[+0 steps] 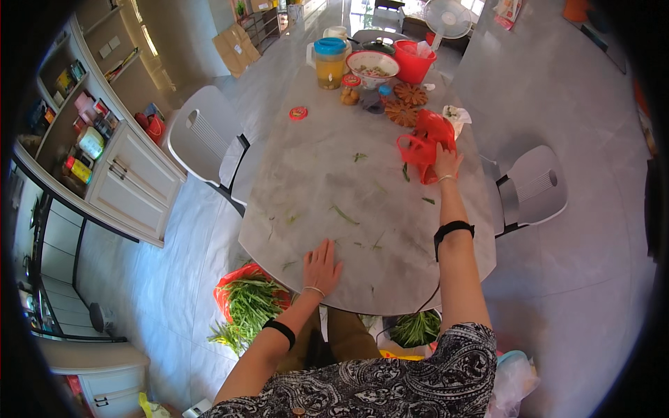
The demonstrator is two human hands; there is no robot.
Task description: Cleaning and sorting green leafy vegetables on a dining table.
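Note:
My right hand (pixel 447 163) reaches across the table and grips the near right side of a crumpled red plastic bag (pixel 433 130). Parts of the bag under my fingers are hidden. Palm down, my left hand (pixel 321 270) rests on the near edge of the grey marble-look table (pixel 313 172), fingers apart and holding nothing. Scraps of green leaf and stalk lie scattered on the tabletop, among them a stalk (pixel 345 215) beyond my left hand and a leaf piece (pixel 428 200) near my right wrist.
Farther back stand a blue-lidded pitcher (pixel 330 65), a patterned bowl (pixel 372 70), a red bucket (pixel 413 62), a jar (pixel 350 94) and brown slotted trivets (pixel 401 112). Chairs (pixel 209 136) flank the table. Leafy greens (pixel 253 303) fill a red bag on the floor; more greens (pixel 415 328) sit below the edge.

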